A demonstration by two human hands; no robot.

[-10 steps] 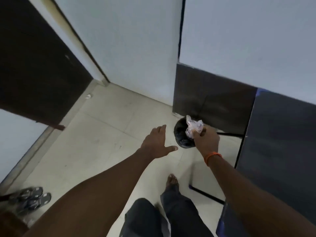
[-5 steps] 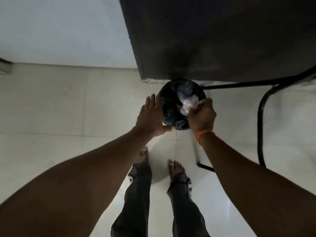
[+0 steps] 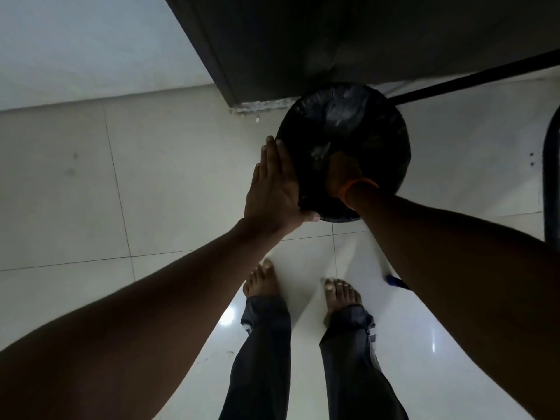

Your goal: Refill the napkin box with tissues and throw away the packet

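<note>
A round bin point(image 3: 391, 137) lined with a black bag stands on the floor against a dark cabinet. My right hand point(image 3: 342, 174), with an orange band at the wrist, reaches down inside the bin's mouth. A bit of the crumpled clear packet point(image 3: 320, 151) shows at its upper left, at the fingers, which stay curled on it. My left hand point(image 3: 272, 189) lies flat with straight fingers against the bin's left rim, thumb at the near edge. No napkin box is in view.
A dark cabinet point(image 3: 303, 40) rises just behind the bin, with a pale wall point(image 3: 91, 40) to its left. A black metal frame point(image 3: 550, 177) runs along the right side. My bare feet point(image 3: 263, 281) stand on the pale tiled floor point(image 3: 151, 183) just before the bin.
I have leaned closer over the bin. My right hand has gone from above the rim down into the bin with the packet. My left hand has flattened against the bin's left side.
</note>
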